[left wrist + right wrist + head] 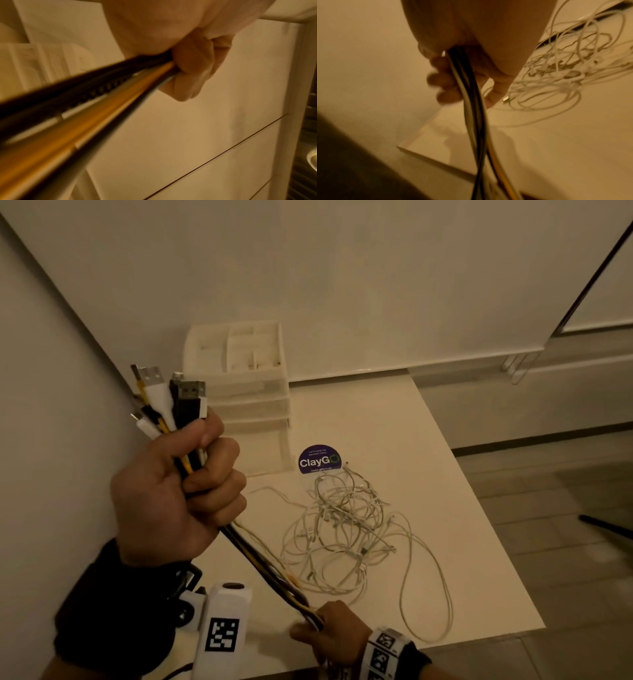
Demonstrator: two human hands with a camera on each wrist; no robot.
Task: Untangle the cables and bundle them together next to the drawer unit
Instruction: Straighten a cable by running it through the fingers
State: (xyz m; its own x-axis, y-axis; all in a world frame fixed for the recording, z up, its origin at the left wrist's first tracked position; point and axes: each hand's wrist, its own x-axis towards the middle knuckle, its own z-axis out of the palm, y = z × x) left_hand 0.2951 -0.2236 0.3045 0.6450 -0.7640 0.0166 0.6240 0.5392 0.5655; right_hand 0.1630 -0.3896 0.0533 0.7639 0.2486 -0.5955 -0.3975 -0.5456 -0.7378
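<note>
My left hand (191, 484) is raised in a fist round a bundle of black, white and yellow cables (263, 559), whose USB plugs (171, 388) stick up above the fist. The bundle runs taut down to my right hand (325, 631), which grips it near the table's front edge. In the left wrist view the curled fingers (193, 70) clamp the cable bundle (96, 102). The right wrist view has fingers (447, 83) wrapped round the cable bundle (471, 94), which hangs on below. A tangle of white cables (346, 529) lies loose on the table. The white drawer unit (243, 392) stands at the back left.
The white table (462, 508) ends on the right at a tiled floor. A round purple ClayGo sticker (319, 459) sits between the drawer unit and the white tangle (565, 70). Walls close in at the left and behind.
</note>
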